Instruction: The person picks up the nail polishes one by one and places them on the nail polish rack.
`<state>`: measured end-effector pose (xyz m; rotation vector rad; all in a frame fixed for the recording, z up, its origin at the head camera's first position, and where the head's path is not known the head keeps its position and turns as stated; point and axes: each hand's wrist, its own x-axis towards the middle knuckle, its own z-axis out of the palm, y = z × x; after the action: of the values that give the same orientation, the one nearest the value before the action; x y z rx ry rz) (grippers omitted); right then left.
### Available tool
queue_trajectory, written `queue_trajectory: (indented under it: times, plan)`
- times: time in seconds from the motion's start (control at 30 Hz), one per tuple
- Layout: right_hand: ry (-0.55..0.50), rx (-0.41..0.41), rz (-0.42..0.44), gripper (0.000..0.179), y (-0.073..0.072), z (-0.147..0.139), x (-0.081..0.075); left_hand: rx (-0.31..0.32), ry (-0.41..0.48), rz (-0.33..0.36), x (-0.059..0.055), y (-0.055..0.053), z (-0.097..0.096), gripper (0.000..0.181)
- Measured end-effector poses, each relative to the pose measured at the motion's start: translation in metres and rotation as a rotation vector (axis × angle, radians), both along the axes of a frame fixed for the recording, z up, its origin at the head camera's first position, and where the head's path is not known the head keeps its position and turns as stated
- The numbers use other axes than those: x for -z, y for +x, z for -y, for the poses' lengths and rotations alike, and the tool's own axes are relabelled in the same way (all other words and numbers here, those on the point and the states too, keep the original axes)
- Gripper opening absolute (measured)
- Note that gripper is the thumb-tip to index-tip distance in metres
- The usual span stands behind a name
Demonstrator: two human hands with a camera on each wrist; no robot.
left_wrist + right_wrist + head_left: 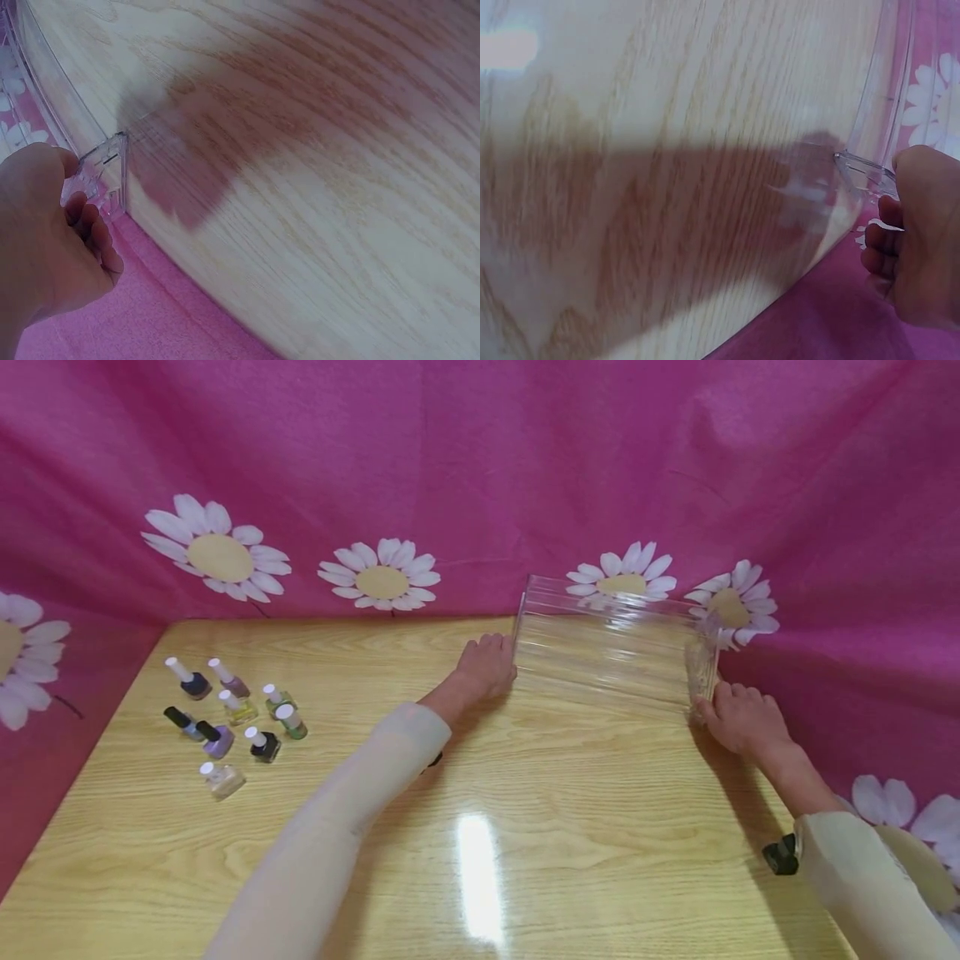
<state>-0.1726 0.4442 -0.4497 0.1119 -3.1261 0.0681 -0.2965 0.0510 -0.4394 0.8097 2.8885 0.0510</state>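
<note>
A clear plastic tiered rack [611, 647] stands at the back right of the table, against the flowered cloth. My left hand [486, 665] grips its left end, thumb in front and fingers curled around the side. At the opposite end, my right hand [744, 718] holds the lower right corner. In the left wrist view, the rack's transparent end panel [116, 169] sits between the thumb and curled fingers of the left hand [56, 232]. The right wrist view has the right hand [926, 232] pinching the rack's corner [866, 171] over the wooden surface.
Several nail polish bottles [217, 739] with white or black caps stand grouped on the left of the wooden table [585, 835]. Pink cloth with daisies [480, 468] hangs behind and along both sides. A small black object [782, 855] shows by the right sleeve.
</note>
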Motion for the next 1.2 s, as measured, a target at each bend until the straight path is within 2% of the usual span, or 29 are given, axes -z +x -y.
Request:
queue_trajectory:
  times: [0.13,0.33,0.6,0.8,1.03,1.2]
  plan:
    - [-0.022,-0.004,-0.008,0.044,-0.003,0.0,0.005,-0.031,0.036,0.038,0.0,-0.002,0.0,0.04]
    - [-0.022,-0.056,-0.054,0.036,-0.006,-0.004,0.01,-0.024,0.029,0.074,-0.003,-0.003,-0.001,0.045]
    - [-0.046,-0.068,-0.034,0.03,-0.01,-0.007,0.013,-0.006,0.049,0.072,-0.004,-0.009,0.0,0.054]
    - [-0.055,-0.111,-0.09,0.028,-0.01,-0.005,0.015,0.017,0.098,0.059,0.003,-0.013,0.008,0.052]
    - [-0.067,-0.129,-0.134,0.026,-0.011,0.004,0.015,0.01,0.135,0.065,0.007,-0.012,0.02,0.045]
    - [-0.079,-0.125,-0.136,0.024,-0.012,0.01,0.014,0.004,0.153,0.064,0.004,-0.008,0.028,0.051]
